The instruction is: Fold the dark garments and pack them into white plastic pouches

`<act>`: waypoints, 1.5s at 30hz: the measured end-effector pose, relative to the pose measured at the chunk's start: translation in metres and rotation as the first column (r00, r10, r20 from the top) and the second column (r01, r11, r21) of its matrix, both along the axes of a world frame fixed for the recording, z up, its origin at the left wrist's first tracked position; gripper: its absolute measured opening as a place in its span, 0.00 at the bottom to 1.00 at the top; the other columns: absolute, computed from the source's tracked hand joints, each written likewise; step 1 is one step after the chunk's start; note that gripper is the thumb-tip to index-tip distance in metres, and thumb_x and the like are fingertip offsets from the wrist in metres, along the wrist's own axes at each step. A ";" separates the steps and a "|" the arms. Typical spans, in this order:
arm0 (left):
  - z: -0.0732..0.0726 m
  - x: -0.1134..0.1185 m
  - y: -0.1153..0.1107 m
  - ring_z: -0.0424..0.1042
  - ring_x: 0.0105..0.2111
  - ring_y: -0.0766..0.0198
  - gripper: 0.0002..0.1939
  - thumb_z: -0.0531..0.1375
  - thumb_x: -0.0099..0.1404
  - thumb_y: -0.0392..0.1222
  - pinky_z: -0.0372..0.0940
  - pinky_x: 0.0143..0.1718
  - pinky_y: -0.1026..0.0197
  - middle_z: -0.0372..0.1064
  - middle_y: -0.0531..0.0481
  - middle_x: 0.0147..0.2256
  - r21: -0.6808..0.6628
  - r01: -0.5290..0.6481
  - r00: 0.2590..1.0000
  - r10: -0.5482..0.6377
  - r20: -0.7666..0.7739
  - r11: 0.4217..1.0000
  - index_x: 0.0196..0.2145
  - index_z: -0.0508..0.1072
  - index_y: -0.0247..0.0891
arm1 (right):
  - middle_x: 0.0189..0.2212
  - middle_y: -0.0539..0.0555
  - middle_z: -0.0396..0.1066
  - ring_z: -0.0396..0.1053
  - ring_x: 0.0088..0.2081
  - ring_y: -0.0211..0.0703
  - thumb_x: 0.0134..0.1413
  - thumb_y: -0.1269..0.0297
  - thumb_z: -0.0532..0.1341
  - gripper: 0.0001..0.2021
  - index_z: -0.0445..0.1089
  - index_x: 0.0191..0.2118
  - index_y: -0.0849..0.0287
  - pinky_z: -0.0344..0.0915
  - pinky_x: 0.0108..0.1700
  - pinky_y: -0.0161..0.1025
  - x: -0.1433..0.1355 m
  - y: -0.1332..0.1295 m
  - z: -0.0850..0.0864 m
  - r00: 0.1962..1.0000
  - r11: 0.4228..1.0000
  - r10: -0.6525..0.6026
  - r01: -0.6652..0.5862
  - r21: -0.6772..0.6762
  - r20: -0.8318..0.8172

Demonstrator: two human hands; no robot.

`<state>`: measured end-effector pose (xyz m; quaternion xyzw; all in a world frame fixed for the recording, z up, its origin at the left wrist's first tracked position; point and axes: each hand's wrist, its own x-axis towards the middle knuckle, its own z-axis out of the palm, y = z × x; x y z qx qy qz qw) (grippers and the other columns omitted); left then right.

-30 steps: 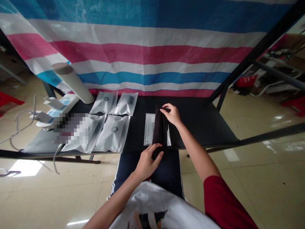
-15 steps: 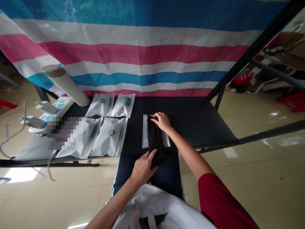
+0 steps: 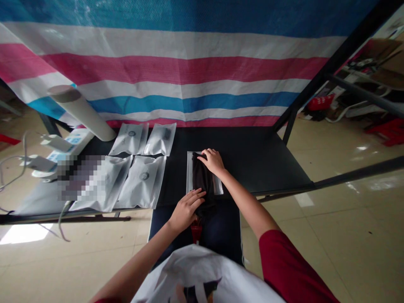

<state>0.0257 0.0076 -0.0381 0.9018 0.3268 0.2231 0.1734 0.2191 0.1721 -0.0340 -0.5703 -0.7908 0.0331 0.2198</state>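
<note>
A long piece of folded black cloth point(image 3: 203, 176) lies on a pale zip bag point(image 3: 190, 172), its near end hanging past the table's front edge over my lap. Its exact kind is not clear. My right hand point(image 3: 213, 161) grips the far end of the cloth between thumb and fingers. Stretched fingers of my left hand point(image 3: 186, 209) rest flat on the cloth's near part, from the left side. Part of the zip bag is hidden under the cloth and my right hand.
Several filled frosted bags point(image 3: 142, 179) lie in two rows on the black table point(image 3: 252, 160) to the left. Beyond them are a power strip point(image 3: 74, 147) with plugged chargers and a leaning white cylinder point(image 3: 85, 113). A striped sheet point(image 3: 189, 67) hangs behind.
My left hand has moved slightly away from me and left, its fingers now flat on the cloth. My right hand stays at the far end. The whole view has shifted a little.
</note>
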 end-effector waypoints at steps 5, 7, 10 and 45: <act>0.007 0.000 -0.001 0.59 0.63 0.57 0.23 0.52 0.56 0.23 0.59 0.63 0.48 0.68 0.45 0.57 -0.069 0.003 0.998 0.001 0.061 0.998 0.48 0.69 0.38 | 0.38 0.56 0.72 0.67 0.43 0.49 0.63 0.49 0.58 0.15 0.71 0.41 0.57 0.58 0.46 0.42 -0.001 -0.001 -0.001 1.000 1.000 0.004 -0.004 0.005 -0.012; 0.014 -0.001 0.003 0.62 0.61 0.57 0.24 0.53 0.57 0.25 0.60 0.61 0.49 0.69 0.44 0.55 -0.112 -0.016 0.997 0.024 0.075 0.994 0.50 0.67 0.38 | 0.38 0.57 0.73 0.68 0.43 0.49 0.62 0.50 0.58 0.15 0.71 0.41 0.57 0.59 0.46 0.42 -0.001 0.000 -0.001 1.000 1.000 -0.001 0.001 -0.001 -0.021; 0.022 0.000 0.013 0.69 0.53 0.55 0.22 0.57 0.61 0.33 0.65 0.55 0.50 0.71 0.42 0.50 -0.172 -0.126 0.985 0.143 0.093 0.977 0.53 0.64 0.37 | 0.39 0.57 0.73 0.69 0.44 0.49 0.61 0.51 0.61 0.14 0.72 0.42 0.57 0.61 0.48 0.43 0.001 0.003 0.001 0.996 0.999 0.022 -0.024 -0.025 -0.090; 0.017 0.015 0.050 0.67 0.48 0.59 0.27 0.47 0.71 0.54 0.62 0.54 0.52 0.63 0.43 0.47 -0.577 -0.332 0.703 0.603 0.377 0.747 0.61 0.56 0.36 | 0.44 0.58 0.77 0.74 0.43 0.50 0.56 0.65 0.59 0.20 0.67 0.56 0.58 0.65 0.48 0.42 -0.003 -0.068 0.065 0.980 0.971 0.197 -0.200 -0.130 -0.038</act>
